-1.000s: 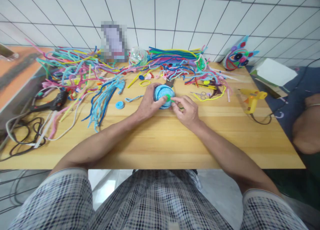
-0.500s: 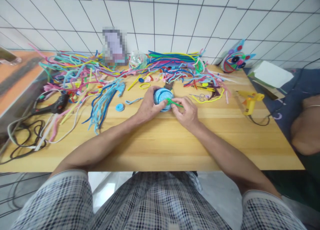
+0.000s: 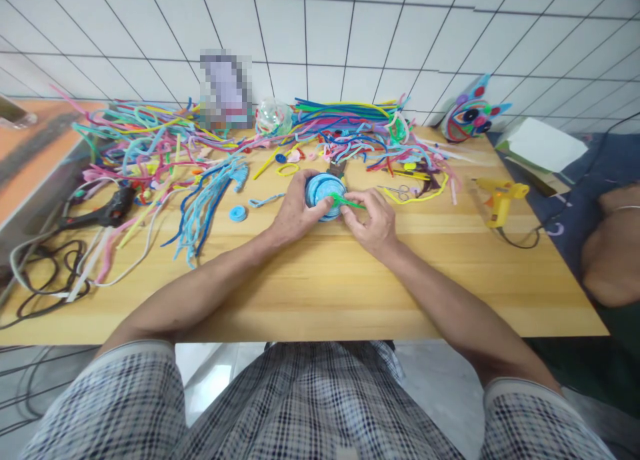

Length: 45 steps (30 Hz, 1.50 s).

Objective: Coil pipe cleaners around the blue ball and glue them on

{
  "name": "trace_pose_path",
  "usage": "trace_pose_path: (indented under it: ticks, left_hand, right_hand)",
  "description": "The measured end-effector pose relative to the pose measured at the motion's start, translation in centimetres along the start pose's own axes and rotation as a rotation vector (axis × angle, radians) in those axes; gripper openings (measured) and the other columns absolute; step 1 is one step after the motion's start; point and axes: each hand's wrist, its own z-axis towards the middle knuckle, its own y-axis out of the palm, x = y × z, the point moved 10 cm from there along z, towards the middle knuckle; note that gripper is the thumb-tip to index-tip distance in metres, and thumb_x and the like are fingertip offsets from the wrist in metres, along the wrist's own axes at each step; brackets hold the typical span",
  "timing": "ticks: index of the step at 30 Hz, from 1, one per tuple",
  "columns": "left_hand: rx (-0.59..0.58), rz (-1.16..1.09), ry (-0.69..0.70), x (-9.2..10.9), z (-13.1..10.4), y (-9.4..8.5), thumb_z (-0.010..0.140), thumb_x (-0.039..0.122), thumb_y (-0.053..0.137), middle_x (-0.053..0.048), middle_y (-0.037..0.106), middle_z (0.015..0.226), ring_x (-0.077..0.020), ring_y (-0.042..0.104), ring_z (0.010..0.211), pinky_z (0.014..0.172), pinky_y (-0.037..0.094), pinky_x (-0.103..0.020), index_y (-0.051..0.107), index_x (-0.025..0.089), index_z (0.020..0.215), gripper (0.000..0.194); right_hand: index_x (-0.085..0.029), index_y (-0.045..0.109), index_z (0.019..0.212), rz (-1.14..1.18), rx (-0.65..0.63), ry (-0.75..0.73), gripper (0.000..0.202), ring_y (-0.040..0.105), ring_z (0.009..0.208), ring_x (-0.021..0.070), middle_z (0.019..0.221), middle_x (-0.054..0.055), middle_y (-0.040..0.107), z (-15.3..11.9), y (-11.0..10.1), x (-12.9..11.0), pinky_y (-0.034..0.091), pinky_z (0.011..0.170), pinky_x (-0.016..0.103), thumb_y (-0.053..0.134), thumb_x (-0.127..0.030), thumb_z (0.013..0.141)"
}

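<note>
My left hand [image 3: 296, 212] is wrapped round the left side of a round blue piece of coiled pipe cleaners [image 3: 321, 191], its thumb pressing near the middle. A green pipe cleaner [image 3: 354, 203] runs from that spot to my right hand [image 3: 373, 221], which pinches it between thumb and fingertips. Left of my hands lie a small blue coil [image 3: 238, 213] and a bent blue pipe cleaner [image 3: 265, 201]. A bundle of blue pipe cleaners [image 3: 203, 210] is further left. Scissors [image 3: 400, 192] lie to the right of my right hand.
Heaps of coloured pipe cleaners [image 3: 350, 121] line the tiled wall. A black glue gun [image 3: 107, 210] with cords lies at left, a yellow glue gun [image 3: 501, 197] at right. A decorated mask-like piece [image 3: 467, 119] stands at back right. Another person's arm [image 3: 613, 247] is beyond the table's right edge.
The view has shifted slightly. Both hands keep their hold on the blue coiled piece and the green pipe cleaner, with hardly any movement.
</note>
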Motion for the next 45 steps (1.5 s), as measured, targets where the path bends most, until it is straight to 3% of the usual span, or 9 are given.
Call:
trace_pose_path:
  ticks: [8, 13, 19, 31, 37, 42, 45]
  left_hand:
    - [0.067, 0.001, 0.048, -0.4, -0.3, 0.1, 0.097, 0.071, 0.066, -0.014, 0.064, 0.139, -0.0303, 0.063, 0.131, 0.118, 0.052, -0.048, 0.05, 0.021, 0.141, 0.068]
    - [0.06, 0.004, 0.054, -0.4, -0.3, 0.1, 0.098, 0.067, 0.066, -0.015, 0.065, 0.142, -0.0313, 0.063, 0.135, 0.121, 0.051, -0.05, 0.051, 0.022, 0.142, 0.065]
    - [0.026, 0.02, 0.076, -0.3, -0.4, 0.4, 0.099, 0.076, 0.063, -0.016, 0.063, 0.148, -0.0321, 0.061, 0.141, 0.123, 0.049, -0.05, 0.05, 0.021, 0.148, 0.074]
    - [0.019, 0.04, 0.119, -0.1, -0.3, 0.6, 0.088, 0.076, 0.078, -0.017, 0.064, 0.147, -0.0346, 0.061, 0.141, 0.122, 0.051, -0.054, 0.051, 0.022, 0.147, 0.085]
    - [0.04, 0.009, 0.121, -0.7, -0.6, 0.4, 0.094, 0.082, 0.067, -0.019, 0.059, 0.153, -0.0347, 0.061, 0.143, 0.125, 0.05, -0.054, 0.045, 0.02, 0.155, 0.09]
    - [0.072, 0.053, 0.182, -0.6, -0.6, 0.1, 0.099, 0.076, 0.064, -0.017, 0.061, 0.149, -0.0346, 0.06, 0.143, 0.126, 0.05, -0.057, 0.05, 0.022, 0.151, 0.076]
    - [0.134, 0.096, 0.199, -0.7, -0.5, -0.3, 0.1, 0.078, 0.061, -0.018, 0.057, 0.153, -0.0377, 0.054, 0.149, 0.13, 0.046, -0.062, 0.053, 0.022, 0.152, 0.076]
  right_hand:
    - [-0.025, 0.072, 0.116, -0.026, 0.033, -0.053, 0.022, 0.072, 0.094, 0.0271, 0.097, 0.006, 0.078, 0.1, -0.7, 0.0, 0.055, 0.09, 0.045, 0.063, -0.042, 0.107]
    - [-0.025, 0.072, 0.118, -0.057, 0.035, -0.088, 0.019, 0.073, 0.1, 0.0283, 0.105, 0.008, 0.081, 0.1, -0.4, -0.1, 0.054, 0.093, 0.046, 0.068, -0.037, 0.104]
    - [-0.026, 0.075, 0.114, -0.083, 0.027, -0.099, 0.015, 0.075, 0.098, 0.026, 0.102, 0.007, 0.082, -0.1, 0.1, 0.2, 0.056, 0.093, 0.043, 0.063, -0.03, 0.107]
    - [-0.026, 0.075, 0.111, -0.049, 0.02, -0.039, 0.018, 0.076, 0.097, 0.0251, 0.101, 0.006, 0.083, -0.1, 0.0, 0.7, 0.057, 0.093, 0.043, 0.06, -0.035, 0.11]
    - [-0.027, 0.071, 0.124, -0.078, 0.15, 0.003, 0.027, 0.071, 0.122, 0.0307, 0.124, 0.012, 0.078, 0.6, -2.3, 1.6, 0.055, 0.108, 0.052, 0.058, -0.045, 0.11]
    - [-0.026, 0.07, 0.12, -0.03, 0.246, 0.09, 0.027, 0.072, 0.118, 0.0274, 0.119, 0.009, 0.077, 2.5, -4.9, 3.4, 0.057, 0.108, 0.048, 0.057, -0.047, 0.11]
    - [-0.027, 0.07, 0.119, -0.022, 0.294, 0.173, 0.026, 0.071, 0.119, 0.0272, 0.119, 0.008, 0.076, 3.7, -7.8, 5.1, 0.056, 0.111, 0.049, 0.064, -0.048, 0.106]
